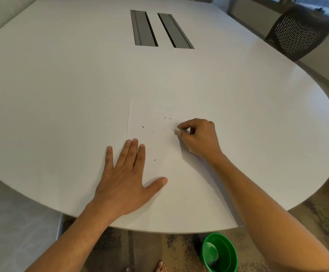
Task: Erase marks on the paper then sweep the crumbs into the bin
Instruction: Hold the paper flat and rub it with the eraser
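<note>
A white sheet of paper lies on the white table in front of me. Several small dark eraser crumbs are scattered over its upper half. My left hand lies flat with straight fingers on the paper's left side, holding it down. My right hand pinches a small white eraser between thumb and fingers, with the eraser touching the paper's right part. A green bin stands on the floor below the table's near edge, under my right forearm.
Two grey recessed cable slots run along the table's far middle. A dark mesh chair stands at the table's far right. The table's curved edge runs close on the right and near side. Bare toes show on the patterned carpet.
</note>
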A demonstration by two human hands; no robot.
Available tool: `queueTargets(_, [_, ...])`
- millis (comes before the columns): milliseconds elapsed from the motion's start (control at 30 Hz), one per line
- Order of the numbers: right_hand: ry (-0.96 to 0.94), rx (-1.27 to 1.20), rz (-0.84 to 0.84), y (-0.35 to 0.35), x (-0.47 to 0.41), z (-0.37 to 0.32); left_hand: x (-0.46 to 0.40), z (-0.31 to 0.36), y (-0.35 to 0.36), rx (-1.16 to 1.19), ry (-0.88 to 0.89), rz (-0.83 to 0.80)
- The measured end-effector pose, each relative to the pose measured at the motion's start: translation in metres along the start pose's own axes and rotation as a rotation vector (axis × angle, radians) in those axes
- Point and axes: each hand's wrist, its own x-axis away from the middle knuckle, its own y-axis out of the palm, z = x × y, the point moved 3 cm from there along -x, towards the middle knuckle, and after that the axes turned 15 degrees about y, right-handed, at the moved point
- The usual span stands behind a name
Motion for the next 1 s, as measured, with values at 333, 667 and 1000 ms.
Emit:
queueTargets(333, [-0.242, 0.052, -0.155, 0.016, 0.070, -0.018, 0.000, -0.001, 0.002, -0.001, 0.015, 0.014])
queueTargets(667, [-0.006, 0.009, -0.031, 0.015, -0.029, -0.019, 0.002, 0.000, -0.001, 0.002, 0.016, -0.014])
queueTargets(1000, [-0.208, 0.049, -0.195, 0.040, 0.004, -0.040, 0.003, 0.000, -0.001, 0.011, 0.024, 0.010])
